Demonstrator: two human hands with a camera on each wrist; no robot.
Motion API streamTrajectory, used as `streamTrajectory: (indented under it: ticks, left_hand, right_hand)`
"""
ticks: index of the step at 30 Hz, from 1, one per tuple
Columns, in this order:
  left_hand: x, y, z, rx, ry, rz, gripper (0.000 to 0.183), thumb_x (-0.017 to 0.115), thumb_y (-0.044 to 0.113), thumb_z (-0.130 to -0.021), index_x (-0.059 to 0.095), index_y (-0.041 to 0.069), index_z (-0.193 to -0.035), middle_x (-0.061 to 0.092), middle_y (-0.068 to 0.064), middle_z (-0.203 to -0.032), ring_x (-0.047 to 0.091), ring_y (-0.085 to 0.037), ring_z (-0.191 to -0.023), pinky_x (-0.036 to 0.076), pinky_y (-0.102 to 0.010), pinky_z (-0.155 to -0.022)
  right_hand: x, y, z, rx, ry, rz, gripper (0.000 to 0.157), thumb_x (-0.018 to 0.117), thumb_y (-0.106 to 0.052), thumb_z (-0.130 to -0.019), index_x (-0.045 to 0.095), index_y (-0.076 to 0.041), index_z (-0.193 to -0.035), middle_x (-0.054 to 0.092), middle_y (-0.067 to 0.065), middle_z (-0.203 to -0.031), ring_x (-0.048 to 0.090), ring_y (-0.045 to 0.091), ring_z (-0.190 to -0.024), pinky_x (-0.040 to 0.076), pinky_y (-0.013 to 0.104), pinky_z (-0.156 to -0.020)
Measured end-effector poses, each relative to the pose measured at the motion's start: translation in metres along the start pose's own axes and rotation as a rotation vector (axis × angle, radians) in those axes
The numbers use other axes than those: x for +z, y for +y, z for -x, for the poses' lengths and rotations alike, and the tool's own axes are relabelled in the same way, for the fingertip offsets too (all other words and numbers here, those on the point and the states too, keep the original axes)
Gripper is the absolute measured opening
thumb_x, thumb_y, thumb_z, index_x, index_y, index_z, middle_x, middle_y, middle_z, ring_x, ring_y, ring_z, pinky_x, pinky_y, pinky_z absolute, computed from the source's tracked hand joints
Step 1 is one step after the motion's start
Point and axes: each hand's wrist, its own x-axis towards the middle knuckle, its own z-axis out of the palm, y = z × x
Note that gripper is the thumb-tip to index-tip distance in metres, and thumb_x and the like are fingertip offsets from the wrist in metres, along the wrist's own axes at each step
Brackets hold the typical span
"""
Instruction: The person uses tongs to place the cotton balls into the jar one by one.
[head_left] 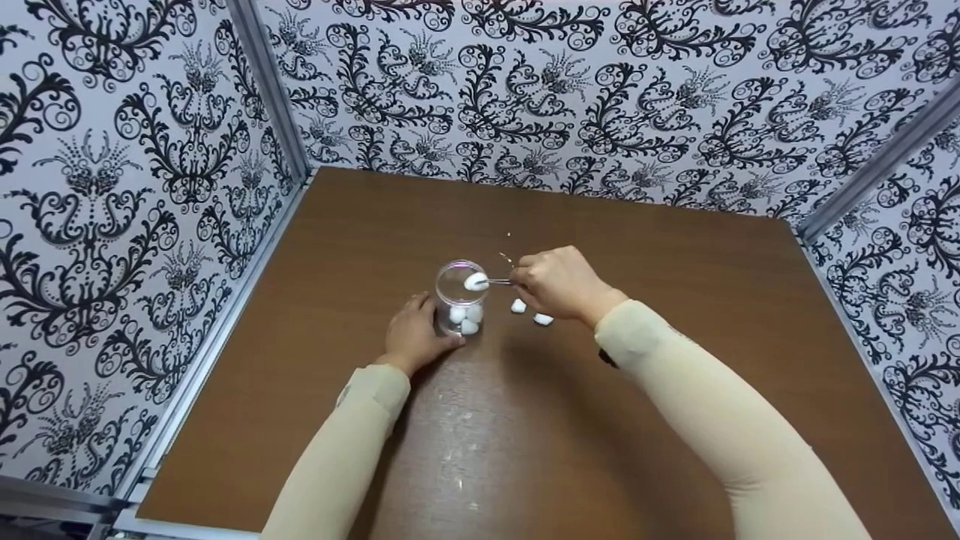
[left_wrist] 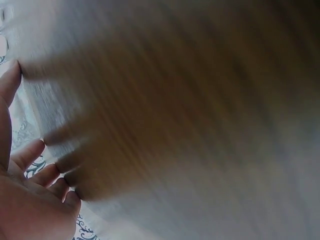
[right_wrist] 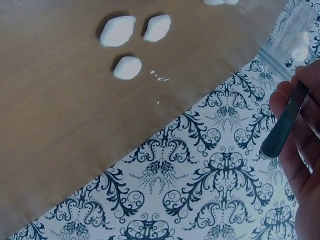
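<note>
White in the middle of the head frame: ball (head_left: 475,282), clamped between the tips of metal tweezers (head_left: 498,282) at the mouth of a clear jar (head_left: 447,295). Whether above the rim or just inside it, cannot tell. Directly below, low inside the jar, more balls (head_left: 466,318) bunched together. Upright on the brown table (head_left: 375,240), near the centre of the frame. On the jar's left side, left hand (head_left: 417,332), curled about the wall, thumb in front and fingers behind. Right of centre, right hand (head_left: 559,281), clamped on the tweezers, above the table. Just below it in the frame, two loose balls (head_left: 518,306), near the jar but apart from it.

At upper left of the right wrist frame, three loose balls with crumbs (right_wrist: 159,77) beside them. At the right edge, tweezers between fingertips, rounded end toward lower left. In the left wrist frame, bent fingers at lower left, much of the rest blurred.

From the bottom of the head frame, pale sleeves (head_left: 720,405). Across top and sides, black-scrolled white walls (head_left: 90,225) with grey posts (head_left: 266,82) between.
</note>
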Motion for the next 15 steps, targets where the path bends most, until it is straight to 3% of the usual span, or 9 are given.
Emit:
streamTrajectory:
  ticks: [15]
  left_hand:
    - [0.0,0.0007,-0.0001,-0.02,-0.025,-0.003,0.092,0.088,0.05,-0.08,0.052,0.003,-0.15,0.045,-0.022,-0.161,0.036,-0.04,-0.154,0.032,-0.055,-0.126]
  right_hand:
    - [0.0023,-0.0002,-0.0023,-0.019,-0.007,0.021,0.008,0.07,-0.015,-0.087,0.074,-0.014,-0.081,0.068,-0.002,-0.075,0.065,0.021,-0.055,0.051,0.042,-0.047]
